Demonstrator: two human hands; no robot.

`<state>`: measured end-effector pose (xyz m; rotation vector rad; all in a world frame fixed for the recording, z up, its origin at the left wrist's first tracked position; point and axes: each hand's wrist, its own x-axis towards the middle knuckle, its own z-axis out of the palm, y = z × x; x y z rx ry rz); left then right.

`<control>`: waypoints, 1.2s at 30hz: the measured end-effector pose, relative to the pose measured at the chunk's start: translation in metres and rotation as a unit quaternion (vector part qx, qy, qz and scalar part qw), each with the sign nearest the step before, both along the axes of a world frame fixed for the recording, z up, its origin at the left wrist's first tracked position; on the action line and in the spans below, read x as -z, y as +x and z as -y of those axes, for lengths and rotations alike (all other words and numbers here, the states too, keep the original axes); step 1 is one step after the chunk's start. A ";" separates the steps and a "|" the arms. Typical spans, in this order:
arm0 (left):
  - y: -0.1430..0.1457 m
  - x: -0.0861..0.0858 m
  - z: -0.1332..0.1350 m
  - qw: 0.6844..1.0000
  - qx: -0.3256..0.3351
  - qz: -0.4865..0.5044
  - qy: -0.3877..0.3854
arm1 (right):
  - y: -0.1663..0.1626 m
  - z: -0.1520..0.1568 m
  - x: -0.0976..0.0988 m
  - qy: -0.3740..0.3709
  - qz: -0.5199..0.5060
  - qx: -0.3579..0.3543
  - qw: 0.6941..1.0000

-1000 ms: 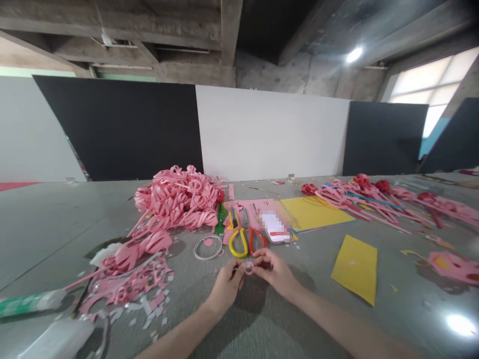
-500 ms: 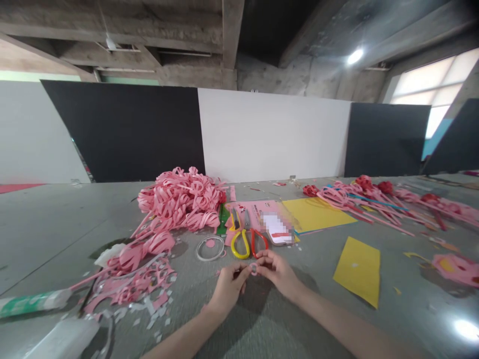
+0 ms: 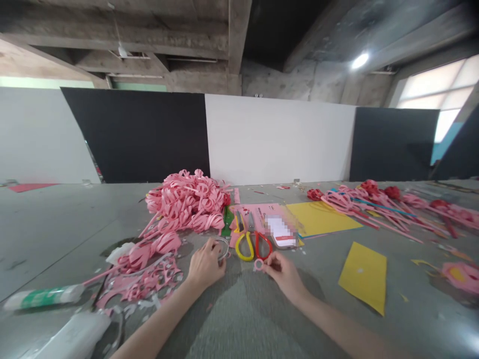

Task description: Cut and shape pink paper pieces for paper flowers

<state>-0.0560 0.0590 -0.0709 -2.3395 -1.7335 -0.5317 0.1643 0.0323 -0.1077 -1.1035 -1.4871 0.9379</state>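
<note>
My left hand (image 3: pixel 207 263) is at a thin whitish roll of tape (image 3: pixel 225 244), its fingers curled over the near left side and hiding part of it. Between the thumb and fingertips of my right hand (image 3: pixel 285 273) is a small pink paper ring (image 3: pixel 258 265), pinched at its right edge. Just beyond that ring lie red-handled scissors (image 3: pixel 263 246) and yellow-handled scissors (image 3: pixel 244 247), blades pointing away from me. A phone (image 3: pixel 282 232) rests right of them on a pink printed packet (image 3: pixel 249 209).
Left are a heap of pink paper strips (image 3: pixel 187 199), pink cut-out scraps (image 3: pixel 144 279) and a white-green tube (image 3: pixel 45 297). Yellow sheets (image 3: pixel 322 219) and a smaller yellow piece (image 3: pixel 364 276) lie right, with pink-red stemmed paper pieces (image 3: pixel 370 199) behind. Black and white panels (image 3: pixel 280 139) stand at the back.
My left hand has let go of the pink paper ring and moved left and forward to the roll of tape. My right hand keeps the ring. The view has shifted slightly.
</note>
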 end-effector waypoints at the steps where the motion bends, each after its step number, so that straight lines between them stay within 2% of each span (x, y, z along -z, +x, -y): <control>1: 0.000 0.001 0.000 1.000 0.006 -0.013 0.001 | 0.000 0.000 0.001 0.007 0.010 0.002 1.000; 7: 0.002 0.007 -0.003 0.999 0.017 -0.035 -0.031 | 0.001 -0.001 0.004 0.022 0.050 0.015 0.998; 13: -0.001 0.011 -0.005 1.000 0.019 -0.020 0.015 | -0.001 0.000 0.002 0.040 0.085 0.030 0.995; 20: -0.001 0.011 -0.005 0.997 -0.046 0.002 0.057 | -0.026 -0.021 -0.024 0.085 0.138 0.060 0.985; 24: -0.002 0.011 -0.005 0.994 -0.063 -0.014 0.093 | -0.058 -0.047 -0.033 0.058 0.185 0.061 0.979; 28: -0.003 0.011 -0.005 0.990 -0.084 -0.023 0.110 | -0.081 -0.063 -0.027 0.018 0.224 0.059 0.973; 33: -0.003 0.014 -0.008 0.988 -0.092 -0.017 0.119 | -0.088 -0.066 -0.021 -0.024 0.271 0.070 0.960; 36: -0.003 0.016 -0.009 0.989 -0.081 -0.017 0.125 | -0.087 -0.068 -0.018 -0.025 0.290 0.066 0.954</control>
